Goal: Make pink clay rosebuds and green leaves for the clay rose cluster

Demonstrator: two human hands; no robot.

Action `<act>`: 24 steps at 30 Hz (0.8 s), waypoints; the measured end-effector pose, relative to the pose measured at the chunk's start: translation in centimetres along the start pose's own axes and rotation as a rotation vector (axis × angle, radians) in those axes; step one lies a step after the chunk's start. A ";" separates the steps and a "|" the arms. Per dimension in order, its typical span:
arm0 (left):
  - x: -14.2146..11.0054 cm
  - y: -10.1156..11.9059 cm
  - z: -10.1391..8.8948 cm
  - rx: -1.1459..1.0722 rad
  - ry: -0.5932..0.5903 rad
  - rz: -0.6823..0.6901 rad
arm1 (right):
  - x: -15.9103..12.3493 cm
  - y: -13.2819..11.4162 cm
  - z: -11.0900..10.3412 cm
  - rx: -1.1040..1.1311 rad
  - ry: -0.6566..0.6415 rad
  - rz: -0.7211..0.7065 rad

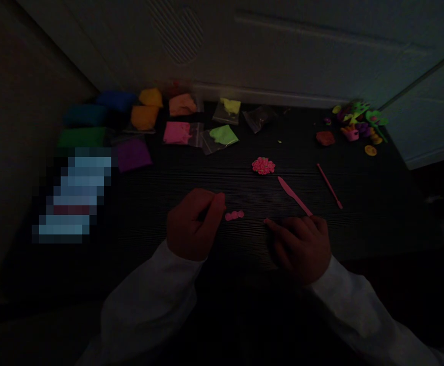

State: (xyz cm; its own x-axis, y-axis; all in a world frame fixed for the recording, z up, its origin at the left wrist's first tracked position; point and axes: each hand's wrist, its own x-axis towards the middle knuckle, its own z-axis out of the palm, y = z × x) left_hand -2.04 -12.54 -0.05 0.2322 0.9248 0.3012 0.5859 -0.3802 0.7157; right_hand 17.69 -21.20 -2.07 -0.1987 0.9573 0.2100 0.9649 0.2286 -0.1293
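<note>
My left hand point(193, 223) is closed in a pinch, thumb against the forefinger, just above the dark table. Whatever lies between those fingertips is too small and dim to make out. Right beside it is a short row of several flattened pink clay discs point(234, 215), joined edge to edge. My right hand point(301, 246) reaches its forefinger down to the tabletop, the other fingers loosely curled; a pinkish spot shows at the fingertip, clay or skin I cannot tell. Behind its knuckles lies a pink plastic clay knife point(295, 196). Farther back is a cluster of pink clay petals point(263, 165).
A thin pink modelling stick point(329, 186) lies at right, with a reddish clay lump point(325, 138) and colourful clay figures point(361, 122) behind. Bagged clay, including pink point(177, 133), green point(224, 135) and purple point(134, 154), lines the back left. A blurred-out bright screen point(79, 195) is at left.
</note>
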 end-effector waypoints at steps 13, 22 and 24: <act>-0.2 -0.1 0.8 -0.036 -0.136 0.290 | 0.2 0.0 0.0 0.046 -0.068 0.027; -0.3 -0.4 1.4 -0.024 -0.186 0.361 | 0.4 0.3 0.2 0.224 0.063 0.077; -0.2 -0.3 1.4 -0.018 -0.178 0.358 | 0.4 0.4 0.3 0.253 0.088 0.076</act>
State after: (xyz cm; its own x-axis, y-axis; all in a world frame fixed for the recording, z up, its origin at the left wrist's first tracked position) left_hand -1.18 -12.61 -1.24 0.5511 0.7207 0.4206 0.4304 -0.6773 0.5966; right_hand 17.98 -20.65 -2.33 -0.1007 0.9570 0.2721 0.9009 0.2037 -0.3832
